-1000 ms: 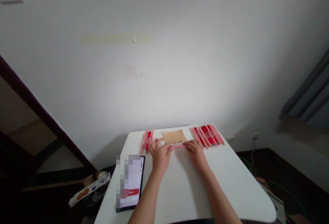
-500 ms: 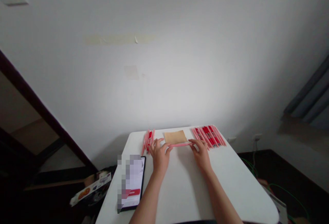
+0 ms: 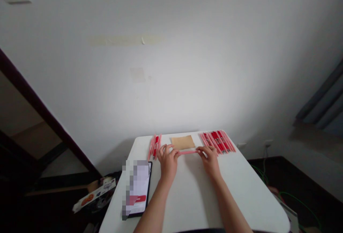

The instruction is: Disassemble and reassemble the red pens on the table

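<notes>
Slim pink stick (image 3: 188,152), one: lower centre of frame, over worktop (image 3: 189,197). Left hand (image 3: 168,163), right hand (image 3: 210,161): fingers pinching one end each. Handling, judged: light, stiff, smooth, apt to roll; best gripped by both ends. Tan sheet (image 3: 183,142): just above stick in frame.

The tabletop (image 3: 189,190) looks smooth — the tan sheet (image 3: 183,142) matt and papery, the pink stick (image 3: 188,152) plastic-like.
</notes>
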`<state>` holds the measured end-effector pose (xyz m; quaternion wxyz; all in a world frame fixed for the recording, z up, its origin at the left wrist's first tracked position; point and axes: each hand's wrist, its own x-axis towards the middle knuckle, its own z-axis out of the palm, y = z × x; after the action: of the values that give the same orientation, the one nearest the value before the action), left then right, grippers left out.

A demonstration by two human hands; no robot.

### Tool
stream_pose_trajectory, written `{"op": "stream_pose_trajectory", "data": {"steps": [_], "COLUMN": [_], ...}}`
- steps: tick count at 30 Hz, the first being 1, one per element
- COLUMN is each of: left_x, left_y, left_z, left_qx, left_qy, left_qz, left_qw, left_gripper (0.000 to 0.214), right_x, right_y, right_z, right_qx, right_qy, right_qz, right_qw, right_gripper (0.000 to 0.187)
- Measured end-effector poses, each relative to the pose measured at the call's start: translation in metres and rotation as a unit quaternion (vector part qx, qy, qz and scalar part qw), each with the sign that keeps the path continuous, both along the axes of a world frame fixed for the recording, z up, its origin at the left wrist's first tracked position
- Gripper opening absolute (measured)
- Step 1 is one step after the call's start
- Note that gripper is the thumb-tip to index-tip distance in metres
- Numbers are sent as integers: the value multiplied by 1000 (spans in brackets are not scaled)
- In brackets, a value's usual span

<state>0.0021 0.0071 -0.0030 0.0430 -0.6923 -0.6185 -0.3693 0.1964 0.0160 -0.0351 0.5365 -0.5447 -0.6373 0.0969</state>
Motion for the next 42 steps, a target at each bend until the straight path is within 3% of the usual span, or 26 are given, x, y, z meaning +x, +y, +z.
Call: {"op": "stream_pose_trajectory", "data": {"steps": [17, 30, 42], "left_x": [-1, -2, -1], "left_y": [1, 1, -1], "left_z": [-3, 1, 2], "left_qx": [-22, 25, 6], "left_qy": [35, 0, 12], "left_qz": [-28, -22, -21], "left_qw": [999, 999, 1000], "left_gripper": [20, 6, 17], "right_x": [4, 5, 5], "right_y": [1, -2, -1], "right_z": [1, 7, 4], "right_qx": [70, 74, 63], "right_qy": [6, 12, 30], "right_qz": [5, -2, 11], "right_qw": [998, 997, 997], "right_gripper": [25, 28, 28]}}
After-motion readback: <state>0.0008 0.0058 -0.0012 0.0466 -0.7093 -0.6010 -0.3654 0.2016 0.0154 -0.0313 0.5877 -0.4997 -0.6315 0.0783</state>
